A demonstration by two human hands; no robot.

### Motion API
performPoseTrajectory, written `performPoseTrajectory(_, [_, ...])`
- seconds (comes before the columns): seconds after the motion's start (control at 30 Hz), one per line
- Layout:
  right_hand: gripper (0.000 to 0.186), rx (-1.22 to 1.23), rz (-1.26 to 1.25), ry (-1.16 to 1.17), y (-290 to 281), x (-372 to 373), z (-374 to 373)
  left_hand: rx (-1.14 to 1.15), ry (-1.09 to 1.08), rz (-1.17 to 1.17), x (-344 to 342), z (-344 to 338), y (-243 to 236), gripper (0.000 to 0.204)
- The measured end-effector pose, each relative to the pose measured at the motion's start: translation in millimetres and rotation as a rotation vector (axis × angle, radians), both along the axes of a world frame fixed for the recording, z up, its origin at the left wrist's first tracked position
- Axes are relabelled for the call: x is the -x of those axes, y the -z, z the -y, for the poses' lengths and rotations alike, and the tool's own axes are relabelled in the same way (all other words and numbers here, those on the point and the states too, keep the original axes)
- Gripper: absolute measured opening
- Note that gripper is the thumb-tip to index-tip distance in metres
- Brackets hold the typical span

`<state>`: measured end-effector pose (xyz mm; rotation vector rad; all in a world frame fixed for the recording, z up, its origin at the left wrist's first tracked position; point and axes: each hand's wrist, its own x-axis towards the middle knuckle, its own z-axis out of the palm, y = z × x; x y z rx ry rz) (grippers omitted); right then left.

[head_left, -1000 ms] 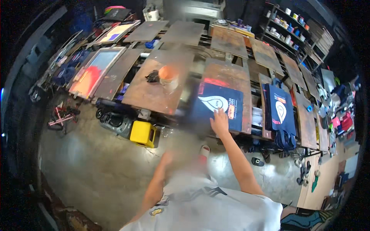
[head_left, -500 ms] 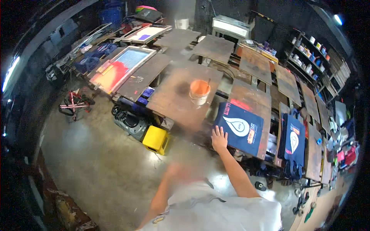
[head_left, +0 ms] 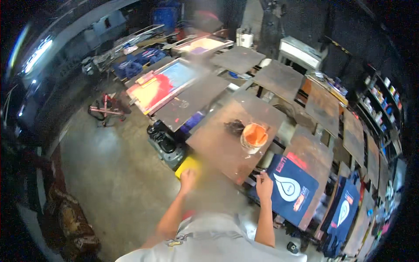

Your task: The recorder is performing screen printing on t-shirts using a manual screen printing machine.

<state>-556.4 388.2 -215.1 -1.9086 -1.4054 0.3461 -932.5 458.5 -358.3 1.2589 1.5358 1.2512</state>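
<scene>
Though mostly navy, cloth (head_left: 286, 207) bright with white teardrop (head_left: 288, 189); right grip (head_left: 264, 186) alongside, closure unclear.

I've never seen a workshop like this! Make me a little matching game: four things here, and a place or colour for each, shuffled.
Things
1. Right hand
2. Bucket
3. Nearer framed panel
4. Nearer printed cloth

Places and colours
A. Red, yellow and light blue
B. Dark blue with a white drop shape
C. At the left edge of a dark blue fabric piece
D. Standing on a brown board, orange inside

Pairs: 1-C; 2-D; 3-A; 4-B
</scene>
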Motion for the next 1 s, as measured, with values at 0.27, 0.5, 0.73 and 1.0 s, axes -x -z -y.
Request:
performPoseTrajectory(0.27, [0.012, -0.126, -0.241, -0.256, -42, 131, -82, 0.021, -0.224, 0.384, 35, -20, -97, 0.044])
performPoseTrajectory(0.5, [0.014, -0.031, -0.352, -0.509, -71, 271, -146, -0.087, -0.257, 0.228, 140, -38, -91, 0.029])
performPoseTrajectory(0.73, [0.013, -0.172, -0.39, -0.685, -91, 422, -189, -0.238, -0.344, 0.306, 286, -81, -107, 0.025])
performPoseTrajectory(1.0, [0.018, -0.136, -0.373, -0.788, -90, 580, -227, -0.194, -0.361, 0.35, 417, -71, -152, 0.022])
